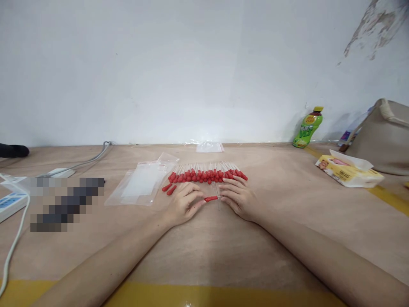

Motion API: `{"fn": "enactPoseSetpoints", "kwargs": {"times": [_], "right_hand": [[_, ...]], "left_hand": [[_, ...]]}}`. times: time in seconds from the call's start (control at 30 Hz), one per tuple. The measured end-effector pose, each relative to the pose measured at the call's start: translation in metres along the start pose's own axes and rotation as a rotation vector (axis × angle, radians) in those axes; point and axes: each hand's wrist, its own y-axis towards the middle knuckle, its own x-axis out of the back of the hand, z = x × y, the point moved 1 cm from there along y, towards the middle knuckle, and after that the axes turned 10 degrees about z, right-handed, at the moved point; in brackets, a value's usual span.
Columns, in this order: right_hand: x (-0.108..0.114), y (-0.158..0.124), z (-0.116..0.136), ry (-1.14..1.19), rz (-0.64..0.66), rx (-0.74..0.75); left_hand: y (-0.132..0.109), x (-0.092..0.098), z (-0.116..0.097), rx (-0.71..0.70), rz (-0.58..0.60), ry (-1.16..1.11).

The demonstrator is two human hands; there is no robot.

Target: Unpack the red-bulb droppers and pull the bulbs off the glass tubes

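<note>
My left hand (185, 204) pinches the rounded end of a red rubber bulb (211, 198) between thumb and fingertips. At the bulb's other end, my right hand (238, 198) closes its fingers around a thin glass tube, mostly hidden by them. Bulb and tube lie in line, end to end. A few loose clear glass tubes (219, 204) rest on the table between the hands. Just beyond, a row of glass droppers with red bulbs (204, 175) lies side by side, bulbs toward me. Two loose red bulbs (169, 189) sit left of the row, near my left hand.
Clear plastic zip bags (140, 183) lie on the left, and another bag (209, 147) is by the wall. A power strip (12, 202) with cables is at far left, near a pixelated dark object (68, 204). Rightward stand a green bottle (308, 128), tissue pack (349, 168) and bag (380, 136).
</note>
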Motion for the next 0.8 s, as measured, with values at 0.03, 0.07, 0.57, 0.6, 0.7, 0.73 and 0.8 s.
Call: {"fn": "enactPoseSetpoints", "kwargs": {"times": [0.03, 0.07, 0.57, 0.6, 0.7, 0.73, 0.8], "right_hand": [[0.0, 0.001, 0.001, 0.001, -0.004, 0.006], [0.001, 0.001, 0.002, -0.001, -0.014, 0.014], [-0.006, 0.007, 0.01, -0.005, -0.076, 0.137], [-0.008, 0.007, 0.01, 0.003, -0.073, 0.143], [-0.011, 0.006, 0.01, 0.033, -0.074, 0.158], [-0.011, 0.006, 0.011, 0.042, -0.079, 0.161], [-0.009, 0.005, 0.012, 0.04, -0.086, 0.167]], "left_hand": [[0.001, 0.0, -0.002, 0.009, 0.008, 0.002], [0.003, 0.001, -0.004, 0.021, 0.014, 0.012], [0.013, -0.017, -0.012, -0.165, -0.035, 0.204], [0.013, -0.016, -0.013, -0.169, -0.043, 0.21], [0.014, -0.015, -0.014, -0.18, -0.034, 0.233], [0.014, -0.014, -0.015, -0.183, -0.023, 0.241], [0.014, -0.013, -0.017, -0.188, -0.003, 0.259]]}}
